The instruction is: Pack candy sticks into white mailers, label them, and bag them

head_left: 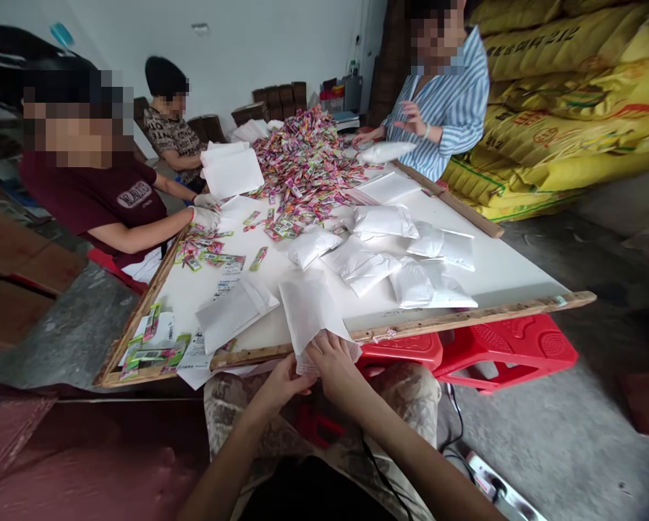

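A white paper mailing envelope (310,307) lies over the front edge of the table, its mouth toward me. My left hand (285,380) pinches the near left corner of that mouth between thumb and fingers. Reaching into the mouth from the right, my right hand (332,356) has its fingers bent. The envelope hides its fingertips and whatever they hold. A flat white envelope (237,311) rests just left of my hands. Several filled white packets (365,264) are gathered to the right and behind.
A large pile of small colourful sachets (307,163) covers the far middle of the table (519,271). Three co-workers sit around it, one with gloved hands (205,211). Red stools (511,347) stand under the front edge. Yellow sacks (574,123) are stacked at right; a power strip (501,485) lies on the floor.
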The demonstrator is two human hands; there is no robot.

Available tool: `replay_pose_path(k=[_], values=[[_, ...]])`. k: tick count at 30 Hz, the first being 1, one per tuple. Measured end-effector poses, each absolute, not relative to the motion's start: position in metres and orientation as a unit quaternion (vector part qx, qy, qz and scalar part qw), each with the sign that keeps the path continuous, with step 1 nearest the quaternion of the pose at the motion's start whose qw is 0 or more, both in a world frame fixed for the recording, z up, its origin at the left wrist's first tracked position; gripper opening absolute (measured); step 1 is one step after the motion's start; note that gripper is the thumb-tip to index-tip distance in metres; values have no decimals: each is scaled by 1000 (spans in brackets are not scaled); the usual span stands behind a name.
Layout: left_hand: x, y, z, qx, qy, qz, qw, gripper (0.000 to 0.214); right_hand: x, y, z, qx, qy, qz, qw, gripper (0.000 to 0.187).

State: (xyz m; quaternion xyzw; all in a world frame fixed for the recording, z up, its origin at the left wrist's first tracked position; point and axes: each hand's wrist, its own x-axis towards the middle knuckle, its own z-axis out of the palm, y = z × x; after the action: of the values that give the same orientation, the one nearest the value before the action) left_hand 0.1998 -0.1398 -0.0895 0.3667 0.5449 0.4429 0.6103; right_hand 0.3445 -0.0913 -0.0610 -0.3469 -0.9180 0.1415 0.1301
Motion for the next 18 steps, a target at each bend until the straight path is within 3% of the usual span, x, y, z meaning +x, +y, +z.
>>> replay_pose_path(k=[3, 7, 11, 14, 16, 18], values=[[196, -139, -87, 273, 486, 479, 678, 47, 356, -109, -80, -326, -919, 153, 160, 27], [200, -132, -93, 231, 518, 483, 667, 34, 355, -112, -88, -362, -899, 158, 187, 18], [197, -129, -96, 244, 535, 494, 641, 32, 384, -117, -90, -294, -917, 194, 185, 16], [186, -134, -90, 254, 568, 466, 629, 35, 460, -132, -120, -283, -920, 244, 117, 24], [174, -138, -85, 291, 604, 395, 628, 41, 517, -139, -143, -355, -911, 209, 36, 32], [160, -140, -80, 369, 664, 339, 554, 47, 554, -136, -151, -413, -896, 157, -37, 34]])
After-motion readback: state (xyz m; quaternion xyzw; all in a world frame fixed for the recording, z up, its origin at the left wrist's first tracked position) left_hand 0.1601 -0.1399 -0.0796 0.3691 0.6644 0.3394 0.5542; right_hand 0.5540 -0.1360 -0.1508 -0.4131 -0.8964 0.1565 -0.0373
